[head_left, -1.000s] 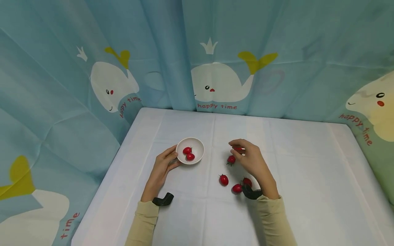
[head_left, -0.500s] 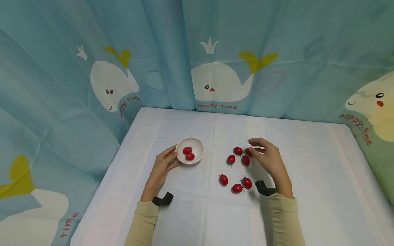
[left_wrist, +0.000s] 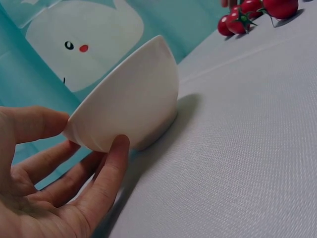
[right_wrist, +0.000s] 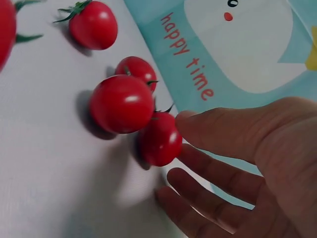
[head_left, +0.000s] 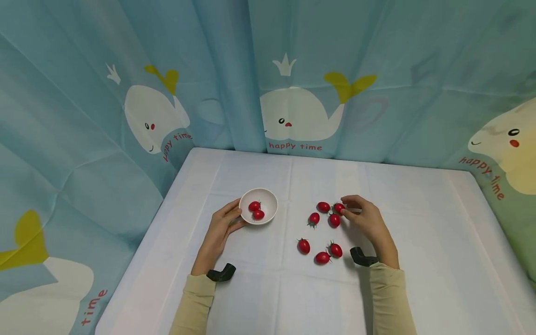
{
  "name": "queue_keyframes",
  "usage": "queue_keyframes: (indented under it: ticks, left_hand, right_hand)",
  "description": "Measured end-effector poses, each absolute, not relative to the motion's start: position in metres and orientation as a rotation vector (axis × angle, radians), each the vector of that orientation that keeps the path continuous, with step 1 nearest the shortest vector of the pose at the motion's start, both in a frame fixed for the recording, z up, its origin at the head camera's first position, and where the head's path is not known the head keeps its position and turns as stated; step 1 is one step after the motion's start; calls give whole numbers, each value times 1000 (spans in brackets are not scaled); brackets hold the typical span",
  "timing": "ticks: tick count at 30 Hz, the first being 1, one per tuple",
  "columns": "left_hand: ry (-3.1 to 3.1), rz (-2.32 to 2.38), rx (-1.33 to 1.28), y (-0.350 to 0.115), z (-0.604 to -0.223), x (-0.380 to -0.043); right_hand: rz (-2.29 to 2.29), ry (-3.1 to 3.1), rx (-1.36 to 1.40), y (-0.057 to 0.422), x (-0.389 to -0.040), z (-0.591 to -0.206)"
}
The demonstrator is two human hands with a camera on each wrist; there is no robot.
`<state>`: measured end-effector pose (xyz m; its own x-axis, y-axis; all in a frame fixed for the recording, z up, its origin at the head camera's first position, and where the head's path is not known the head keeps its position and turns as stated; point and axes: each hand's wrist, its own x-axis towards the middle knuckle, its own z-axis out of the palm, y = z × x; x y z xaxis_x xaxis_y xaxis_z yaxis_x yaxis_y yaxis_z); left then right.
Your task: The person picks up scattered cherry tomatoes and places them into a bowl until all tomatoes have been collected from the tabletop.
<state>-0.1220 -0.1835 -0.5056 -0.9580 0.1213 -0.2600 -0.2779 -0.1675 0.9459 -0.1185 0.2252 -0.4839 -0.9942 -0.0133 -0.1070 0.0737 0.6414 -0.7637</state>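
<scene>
In the head view, my left hand [head_left: 220, 227] holds a small white bowl [head_left: 270, 211] at its left side. The left wrist view shows the thumb at the bowl's rim [left_wrist: 99, 94] and fingers under its outer wall. Two red cherry tomatoes [head_left: 257, 214] lie inside the bowl. My right hand [head_left: 368, 223] is low at the right end of a cluster of cherry tomatoes. Its thumb and index finger lie at the edge of one cherry tomato [right_wrist: 161, 141], which still sits on the table; no firm pinch shows. The other right fingers are loosely bent and apart.
Near the right hand lie more cherry tomatoes [head_left: 334, 220], one [head_left: 323, 207] at the back and one [head_left: 313, 219] to the left. Nearer the person are three others, including one [head_left: 303, 246]. A white cloth covers the table [head_left: 251, 298]; a blue whale-print curtain [head_left: 226, 70] hangs behind.
My right hand moved right, away from the tomato nearer the bowl, then came down beside the cluster's rightmost cherry tomato. The left hand and bowl have stayed in place.
</scene>
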Motion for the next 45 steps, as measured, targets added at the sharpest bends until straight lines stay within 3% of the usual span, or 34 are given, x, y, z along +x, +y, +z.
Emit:
queue_keyframes:
  ticks: [45]
  left_hand:
    - [1816,2210,-173,-187,-508,-121]
  right_hand:
    - [-1365,2778,65,226,-122,-497]
